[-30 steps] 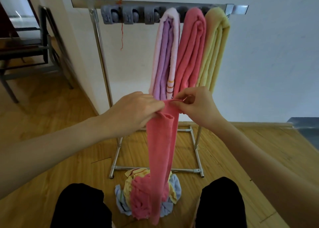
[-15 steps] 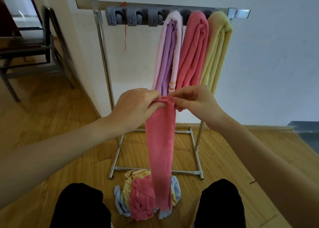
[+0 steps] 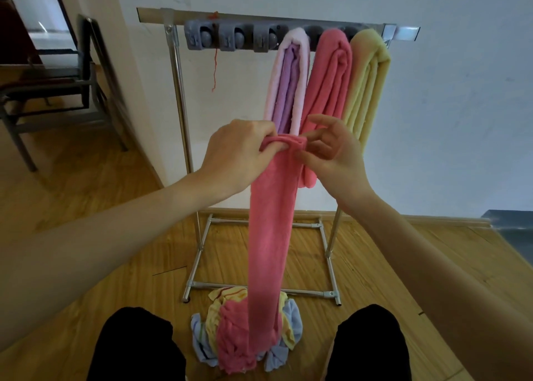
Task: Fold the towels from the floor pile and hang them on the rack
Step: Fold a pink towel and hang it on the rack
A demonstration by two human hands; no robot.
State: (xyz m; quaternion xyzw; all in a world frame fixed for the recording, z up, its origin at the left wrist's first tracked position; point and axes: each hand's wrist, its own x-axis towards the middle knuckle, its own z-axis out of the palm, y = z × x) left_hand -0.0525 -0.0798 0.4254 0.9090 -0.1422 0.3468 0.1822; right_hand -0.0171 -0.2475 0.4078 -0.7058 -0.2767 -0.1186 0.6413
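Note:
A long pink towel (image 3: 271,230), folded into a narrow strip, hangs down in front of me. My left hand (image 3: 239,155) grips its top edge from the left. My right hand (image 3: 331,152) pinches the same top edge from the right, with its other fingers spread. The strip's lower end reaches the floor pile (image 3: 245,334) of pink, yellow and blue towels between my knees. Behind it stands the metal rack (image 3: 178,92). A lilac towel (image 3: 288,83), a pink towel (image 3: 328,92) and a yellow towel (image 3: 366,83) hang from clips at the right of its top bar.
Three grey clips (image 3: 236,38) on the left of the rack's bar hold nothing. The rack's base frame (image 3: 259,287) lies on the wooden floor just beyond the pile. A dark metal chair (image 3: 57,86) stands at the left. A white wall is behind the rack.
The view has tilted down a little. My hands have brought the towel's top edge together and raised it slightly, so the strip hangs straighter. My right fingers have spread apart.

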